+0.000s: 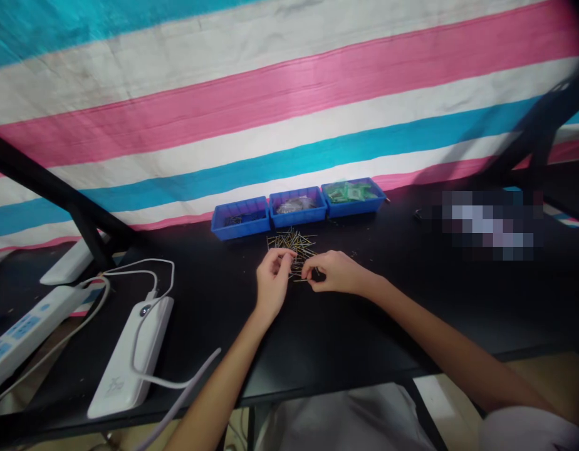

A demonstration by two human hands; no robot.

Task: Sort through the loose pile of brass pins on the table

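A loose pile of thin metal pins or screws (292, 240) lies on the black table, just in front of the blue bins. My left hand (273, 279) is at the pile's left front side, thumb and fingers pinched together; what sits between them is too small to make out. On the right front side, my right hand (334, 272) has its fingers curled and its thumb and fingertip close together at one thin pin (301, 280), which points left toward my left hand.
Behind the pile stand three blue bins: the left (240, 218) with some dark pins, the middle (297, 205) with clear bags, the right (353, 196) with green packets. A white power bank (130, 357) with cable and a power strip (29, 332) lie left.
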